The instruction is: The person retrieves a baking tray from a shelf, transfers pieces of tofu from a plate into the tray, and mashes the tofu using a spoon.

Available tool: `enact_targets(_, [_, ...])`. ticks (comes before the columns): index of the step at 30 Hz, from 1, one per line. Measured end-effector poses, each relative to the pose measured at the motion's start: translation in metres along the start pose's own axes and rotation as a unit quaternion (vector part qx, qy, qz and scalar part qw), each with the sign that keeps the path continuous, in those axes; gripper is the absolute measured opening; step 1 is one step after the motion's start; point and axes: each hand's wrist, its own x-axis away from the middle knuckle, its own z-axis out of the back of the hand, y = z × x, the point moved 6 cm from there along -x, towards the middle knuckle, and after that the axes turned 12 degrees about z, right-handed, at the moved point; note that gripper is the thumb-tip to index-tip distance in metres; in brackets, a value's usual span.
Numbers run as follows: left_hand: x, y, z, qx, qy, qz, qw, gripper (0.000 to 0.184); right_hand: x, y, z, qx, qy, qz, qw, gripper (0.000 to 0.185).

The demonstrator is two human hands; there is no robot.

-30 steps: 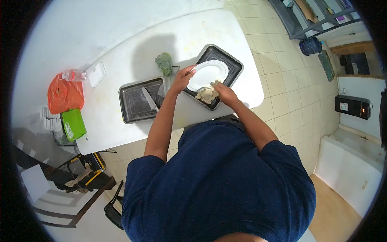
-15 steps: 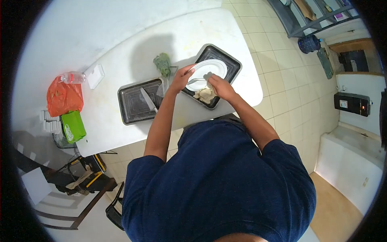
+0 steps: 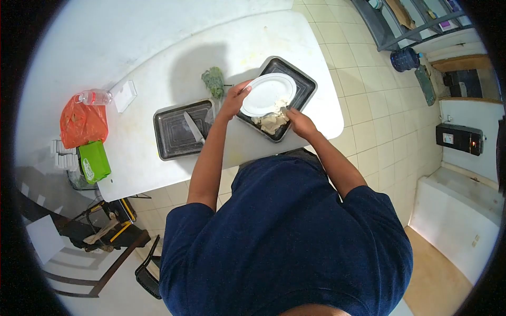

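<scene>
My left hand (image 3: 234, 100) grips the left rim of a white plate (image 3: 268, 90), which is tilted over a dark tray (image 3: 300, 84). Pale, lumpy food (image 3: 271, 121) lies at the near end of that tray, and some bits are at the plate's lower edge. My right hand (image 3: 299, 124) is closed beside the food, at the plate's lower right. It holds a metal utensil, mostly hidden, whose tip is at the food.
A second dark tray (image 3: 169, 131) holds a knife (image 3: 194, 127). Behind it lies a bagged green vegetable (image 3: 213, 81). At the table's left are a red bag (image 3: 83, 124), a plastic bottle (image 3: 96, 97), a white box (image 3: 124, 96) and a green pack (image 3: 95, 162).
My right hand has moved from over the plate down to its lower right edge. The plate has tilted and shifted slightly, and food bits now show at its lower edge.
</scene>
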Motion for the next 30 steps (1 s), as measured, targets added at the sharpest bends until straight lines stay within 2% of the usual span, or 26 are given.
enact_targets(7, [0.004, 0.017, -0.002, -0.008, -0.012, -0.002, 1.000, 0.032, -0.005, -0.014, 0.056, -0.016, 0.118, 0.043, 0.992, 0.013])
enact_targets(14, [0.005, 0.025, -0.007, -0.030, -0.038, -0.007, 0.999, 0.033, -0.041, -0.028, 0.114, 0.049, 0.190, 0.097, 0.976, 0.023])
enact_targets(20, [0.009, 0.026, -0.004, -0.025, -0.023, -0.014, 0.999, 0.033, -0.031, -0.008, 0.094, 0.048, 0.160, 0.043, 0.985, 0.022])
enact_targets(23, [0.009, 0.019, 0.006, -0.054, 0.017, -0.013, 0.998, 0.034, -0.010, 0.006, 0.067, 0.037, 0.144, 0.007, 0.989, 0.021])
enact_targets(30, [0.022, 0.037, 0.004, -0.040, 0.005, -0.017, 0.999, 0.035, 0.008, 0.012, 0.029, 0.008, 0.091, -0.041, 0.995, 0.021])
